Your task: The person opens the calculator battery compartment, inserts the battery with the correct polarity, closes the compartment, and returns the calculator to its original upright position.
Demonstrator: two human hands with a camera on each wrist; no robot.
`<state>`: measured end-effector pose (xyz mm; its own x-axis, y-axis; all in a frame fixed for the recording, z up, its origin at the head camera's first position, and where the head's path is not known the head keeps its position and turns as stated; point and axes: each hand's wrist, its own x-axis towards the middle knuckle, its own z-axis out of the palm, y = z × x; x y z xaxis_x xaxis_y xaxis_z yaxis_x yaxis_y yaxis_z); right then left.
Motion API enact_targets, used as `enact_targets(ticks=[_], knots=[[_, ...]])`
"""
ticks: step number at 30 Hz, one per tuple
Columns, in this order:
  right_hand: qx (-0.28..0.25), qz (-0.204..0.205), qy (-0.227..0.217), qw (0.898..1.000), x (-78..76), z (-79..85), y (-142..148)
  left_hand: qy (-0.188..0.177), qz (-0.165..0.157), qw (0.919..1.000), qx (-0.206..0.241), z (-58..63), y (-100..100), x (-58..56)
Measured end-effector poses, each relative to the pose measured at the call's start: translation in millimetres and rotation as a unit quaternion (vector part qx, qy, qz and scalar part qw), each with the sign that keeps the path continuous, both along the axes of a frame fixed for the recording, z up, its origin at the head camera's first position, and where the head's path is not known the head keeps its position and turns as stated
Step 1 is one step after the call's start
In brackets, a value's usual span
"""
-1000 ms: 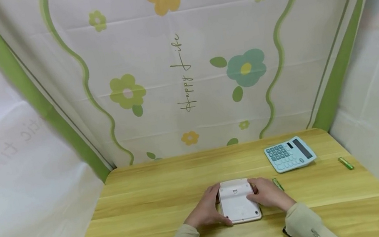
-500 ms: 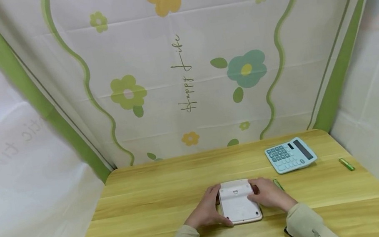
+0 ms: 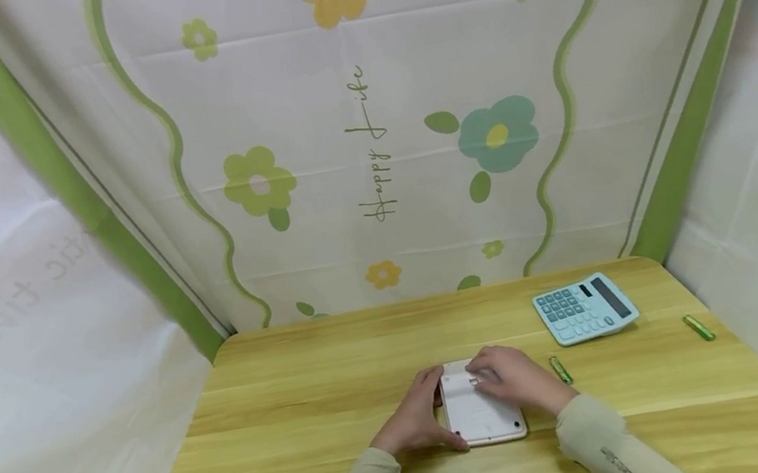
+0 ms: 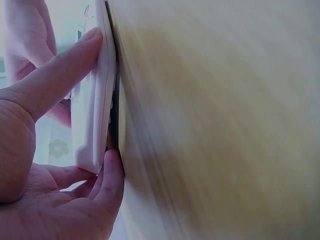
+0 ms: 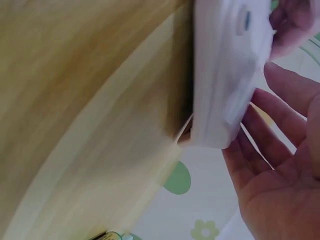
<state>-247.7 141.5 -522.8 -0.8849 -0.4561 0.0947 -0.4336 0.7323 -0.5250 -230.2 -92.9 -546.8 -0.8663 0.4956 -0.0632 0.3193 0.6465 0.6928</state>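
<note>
A white cloth backdrop (image 3: 294, 99) printed with flowers, green wavy lines and lettering fills the upper part of the head view, with pale cloth at both sides. Below it spreads a yellow wood-grain counter (image 3: 294, 446). Two beige-sleeved forearms reach in from the bottom edge, angled toward each other.

A light-blue plastic desk calculator (image 3: 588, 322) lies keys up at the right of the frame, toward the counter's far edge. At lower centre, a flat white rectangular plastic device (image 3: 487, 419) lies with its back upward.

By the look of it, the work is early: the device is in position back-up, but its panel appears in place, partly hidden by fingers. Anything beyond that panel looks undone.

The left hand (image 3: 417, 417) has its grip curled round the device's left side, thumb at the lower corner, fingers at the upper. The right hand (image 3: 518, 379) arches over the upper right; its grip is loosely spread, thumb and forefinger apart.

Smaller are two green cylindrical batteries, one (image 3: 561, 370) just beside the right wrist, the other (image 3: 699, 327) at far right, both outside the device. Smallest is a little latch (image 3: 474, 381), close to the right fingertips; contact is unclear.
</note>
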Motion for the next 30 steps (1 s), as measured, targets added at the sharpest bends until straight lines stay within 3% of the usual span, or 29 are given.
enact_targets(ticks=[7,17,30], knots=[[0.051,0.001,0.040,0.998,-1.0,-1.0,-4.8,0.001,-0.005,1.0000,0.005,-2.5,0.4,0.7],[0.161,0.029,0.105,0.981,3.5,4.8,-16.1,-0.005,-0.002,1.0000,0.008,2.0,0.7,1.3],[0.207,0.037,0.128,0.969,5.4,0.4,-17.7,-0.001,-0.003,1.0000,-0.001,2.2,0.4,1.4]])
